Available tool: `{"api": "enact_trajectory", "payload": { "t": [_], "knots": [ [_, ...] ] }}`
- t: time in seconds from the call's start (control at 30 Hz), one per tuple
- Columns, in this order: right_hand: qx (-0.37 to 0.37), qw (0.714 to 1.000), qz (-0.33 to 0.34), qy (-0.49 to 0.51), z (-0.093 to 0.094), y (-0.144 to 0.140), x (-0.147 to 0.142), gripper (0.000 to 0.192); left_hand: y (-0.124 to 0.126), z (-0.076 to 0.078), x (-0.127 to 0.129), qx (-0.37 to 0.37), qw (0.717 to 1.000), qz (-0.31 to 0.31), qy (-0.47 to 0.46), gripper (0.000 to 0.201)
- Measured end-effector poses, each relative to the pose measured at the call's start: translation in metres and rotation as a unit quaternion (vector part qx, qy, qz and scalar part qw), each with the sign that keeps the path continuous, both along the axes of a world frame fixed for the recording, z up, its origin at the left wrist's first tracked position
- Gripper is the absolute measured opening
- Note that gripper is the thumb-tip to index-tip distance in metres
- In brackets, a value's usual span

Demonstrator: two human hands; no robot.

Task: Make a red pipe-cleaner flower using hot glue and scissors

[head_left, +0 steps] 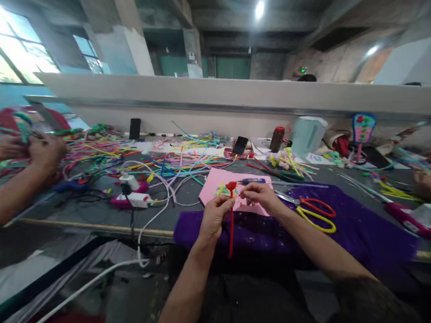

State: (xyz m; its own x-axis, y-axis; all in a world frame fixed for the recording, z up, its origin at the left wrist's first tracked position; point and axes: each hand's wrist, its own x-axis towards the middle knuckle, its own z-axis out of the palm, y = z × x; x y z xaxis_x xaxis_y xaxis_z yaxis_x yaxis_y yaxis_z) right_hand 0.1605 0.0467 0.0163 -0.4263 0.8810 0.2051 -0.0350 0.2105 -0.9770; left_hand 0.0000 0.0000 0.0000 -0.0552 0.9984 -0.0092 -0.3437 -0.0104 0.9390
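In the head view, I am seeing a red pipe cleaner (pixel 230 224) being worked into a small flower. The top of it is already curled into a round red head, while the long stem is hanging straight down over the edge of the desk (pixel 101 211), so I judge the shaping is begun but not finished. My left hand (pixel 215 216) is closing around the stem just under the head, with the fingers bent and the wrist coming up from below. My right hand (pixel 257 194) is pinching near the head from the right side, its forearm lying across the purple cloth (pixel 363 224). Behind the hands a pink sheet (pixel 215 179) is lying, and scissors (pixel 314 211) are resting beside the right wrist. At the far left, another person's hands (pixel 40 154) are holding coloured stems.
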Motion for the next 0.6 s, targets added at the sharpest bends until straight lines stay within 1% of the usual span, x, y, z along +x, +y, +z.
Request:
{"api": "enact_trajectory", "payload": {
  "t": [0.13, 0.23, 0.4, 0.5, 0.6],
  "knots": [
    [0.016, 0.999, 0.002, 0.036, 0.004, -0.009, -0.007, 0.022, -0.004, 0.009, 0.001, 0.022, 1.000, -0.015, -0.008, 0.023],
    [0.024, 0.998, 0.007, 0.050, 0.006, -0.015, -0.010, 0.020, -0.005, 0.012, 0.004, 0.021, 0.999, -0.025, -0.025, 0.023],
    [0.008, 0.998, 0.050, 0.027, 0.004, -0.023, -0.014, 0.019, -0.001, 0.011, 0.011, 0.043, 0.996, -0.010, -0.083, 0.023],
    [0.014, 0.998, 0.068, 0.013, 0.002, -0.027, -0.018, 0.018, 0.000, 0.009, 0.012, 0.033, 0.996, 0.001, -0.083, 0.026],
    [0.006, 0.996, 0.089, 0.001, 0.000, -0.027, -0.018, 0.019, 0.001, 0.009, 0.011, 0.029, 0.997, -0.004, -0.071, 0.027]
  ]
}}
